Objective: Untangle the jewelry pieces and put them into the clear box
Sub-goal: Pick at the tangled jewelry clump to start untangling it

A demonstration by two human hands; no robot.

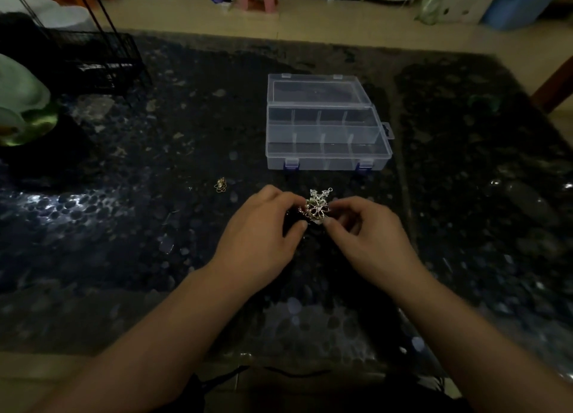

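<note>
Head camera looks down on a dark, glossy stone table (124,226), and both hands of the person meet a little below the middle of the picture. Between them is a tangled cluster of silver jewelry (317,209), with a small openwork pendant and a thin piece that sticks out toward 12 o'clock. The left hand (263,226) pinches the cluster from the 9 o'clock side, its thumb and curled fingers closed around the metal. The right hand (369,230) pinches it from the 3 o'clock side, with the thumb tip pressed against the lower edge of the cluster and the other fingers bent inward. At 12 o'clock from the hands, well apart from them, stands the clear box (325,158) with its lid open and leaning back; the dividers make several compartments, and two blue latches are on its front wall (the inside looks without jewelry, but the plastic is hard to read). At about 10 o'clock from the hands, near them on the table, lies a small gold-coloured piece (220,185) alone. Far at 10 o'clock is a black wire rack (102,59), and beside it a pale green object (21,102) whose kind cannot be told.
</note>
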